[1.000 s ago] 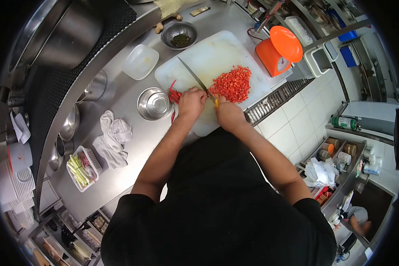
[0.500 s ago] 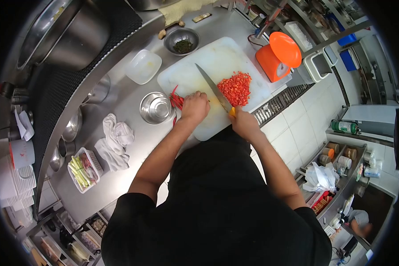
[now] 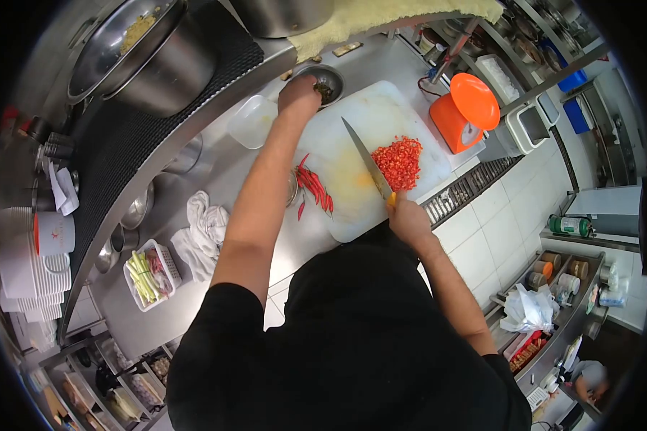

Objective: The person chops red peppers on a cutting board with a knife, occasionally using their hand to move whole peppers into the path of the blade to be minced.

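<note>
My right hand (image 3: 412,221) grips the yellow handle of a kitchen knife (image 3: 366,159). The blade lies on the white cutting board (image 3: 338,144), pointing away and left, against a heap of chopped red chillies (image 3: 397,164). At the far left corner my left hand (image 3: 300,98) is over the rim of a small metal bowl (image 3: 333,78) holding dark green bits. Its fingers are bent together, and what they may hold is hidden. Several whole red chillies (image 3: 313,184) lie at the board's left edge. My left forearm mostly covers a second metal bowl (image 3: 292,188).
An orange kitchen scale (image 3: 448,126) stands right of the board. On the left are a white dish (image 3: 250,123), a crumpled towel (image 3: 201,233) and a basket of vegetables (image 3: 152,274). Big pots (image 3: 165,75) sit on the raised shelf. Another person (image 3: 589,378) is at lower right.
My left hand has moved from the whole chillies to the bowl of green bits, uncovering those chillies. The view has shifted; my right hand still holds the knife beside the chopped heap.
</note>
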The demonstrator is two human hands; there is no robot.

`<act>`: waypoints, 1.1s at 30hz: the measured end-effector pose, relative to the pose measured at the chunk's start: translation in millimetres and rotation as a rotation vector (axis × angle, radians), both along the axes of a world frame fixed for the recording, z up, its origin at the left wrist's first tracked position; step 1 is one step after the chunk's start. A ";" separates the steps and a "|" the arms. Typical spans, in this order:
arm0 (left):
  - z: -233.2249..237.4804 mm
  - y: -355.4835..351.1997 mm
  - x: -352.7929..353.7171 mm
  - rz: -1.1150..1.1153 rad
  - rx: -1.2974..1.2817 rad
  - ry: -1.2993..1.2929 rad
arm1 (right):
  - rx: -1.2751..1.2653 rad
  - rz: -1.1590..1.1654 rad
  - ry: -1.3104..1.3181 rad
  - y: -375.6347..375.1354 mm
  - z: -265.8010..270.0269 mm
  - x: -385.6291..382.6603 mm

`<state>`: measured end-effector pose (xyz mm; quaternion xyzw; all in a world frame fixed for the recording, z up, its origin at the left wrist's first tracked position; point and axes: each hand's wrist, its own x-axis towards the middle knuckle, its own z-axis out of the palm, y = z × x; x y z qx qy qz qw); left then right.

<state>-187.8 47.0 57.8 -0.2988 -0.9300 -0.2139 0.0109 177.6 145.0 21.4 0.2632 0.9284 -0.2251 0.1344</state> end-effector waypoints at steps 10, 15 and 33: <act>10.7 -61.4 82.4 -0.436 -0.114 -0.194 | 0.000 -0.024 0.011 1.0 -4.8 2.3; 0.3 -80.9 149.9 -0.459 -0.313 -0.209 | -0.008 -0.009 0.014 3.7 -6.2 0.7; -44.8 -101.4 216.6 -0.217 -0.329 -0.284 | -0.018 -0.041 0.009 3.8 -6.3 0.2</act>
